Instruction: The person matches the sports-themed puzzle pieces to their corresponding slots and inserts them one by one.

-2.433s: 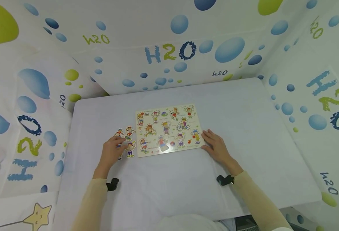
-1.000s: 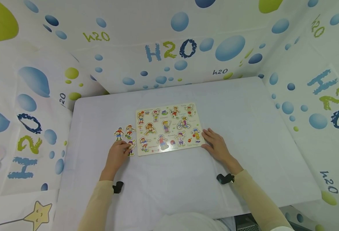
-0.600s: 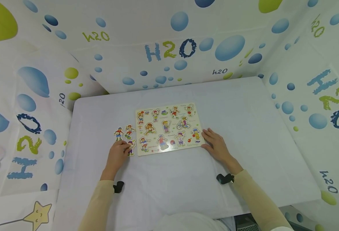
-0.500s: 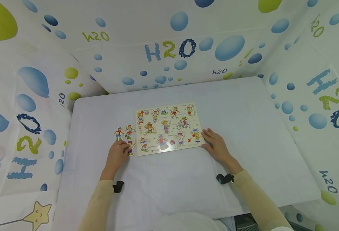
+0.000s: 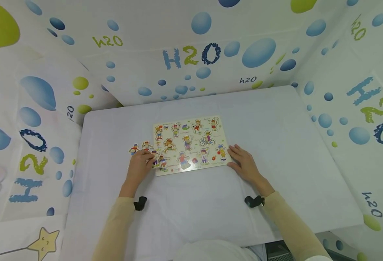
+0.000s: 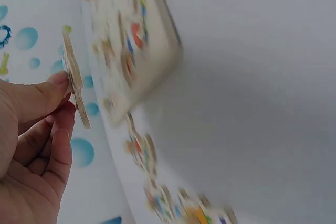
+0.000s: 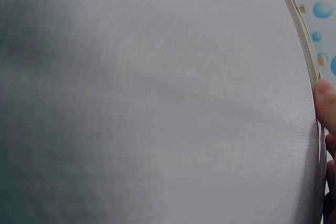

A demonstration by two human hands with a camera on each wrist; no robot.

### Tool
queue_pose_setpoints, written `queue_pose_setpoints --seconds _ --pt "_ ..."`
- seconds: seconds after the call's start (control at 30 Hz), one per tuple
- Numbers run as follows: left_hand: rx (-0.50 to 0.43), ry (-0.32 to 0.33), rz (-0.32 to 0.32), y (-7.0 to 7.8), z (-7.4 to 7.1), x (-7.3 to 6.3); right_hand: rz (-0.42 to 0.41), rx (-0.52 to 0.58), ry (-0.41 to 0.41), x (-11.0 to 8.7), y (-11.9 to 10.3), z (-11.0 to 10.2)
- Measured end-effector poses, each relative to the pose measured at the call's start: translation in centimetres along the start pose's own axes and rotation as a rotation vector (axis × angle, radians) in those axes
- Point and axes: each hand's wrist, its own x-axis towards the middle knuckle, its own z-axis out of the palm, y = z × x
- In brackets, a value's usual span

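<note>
My left hand pinches a thin wooden puzzle piece between thumb and fingertips. In the left wrist view the piece is seen edge-on, up off the table; in the head view it overlaps the left edge of the puzzle board. Pictures of children playing sports cover the pale board. My right hand rests with fairly straight fingers against the board's right edge, its thumb at that edge in the right wrist view.
Loose child-shaped puzzle pieces lie left of the board, among them one in red and blue and another beside it, partly hidden by my left hand. A white cloth covers the table. Printed curtains enclose its far side and flanks.
My left hand has lifted the purple-trousered puzzle piece from the loose group and carried it right, to the board's left edge. The right hand and board have stayed put.
</note>
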Motion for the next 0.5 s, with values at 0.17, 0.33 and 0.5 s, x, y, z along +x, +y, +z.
queue_pose_setpoints --seconds 0.17,0.33,0.5 --pt "-0.029 -0.024 0.038 3.2 1.6 1.6 -0.011 0.007 0.009 -0.1 0.1 0.0" --pt "-0.048 -0.086 0.085 6.4 3.4 3.2 -0.015 0.001 0.014 -0.1 0.3 0.1" --pt "-0.039 -0.121 0.154 8.6 5.2 4.3 -0.018 0.009 0.013 -0.1 0.2 0.0"
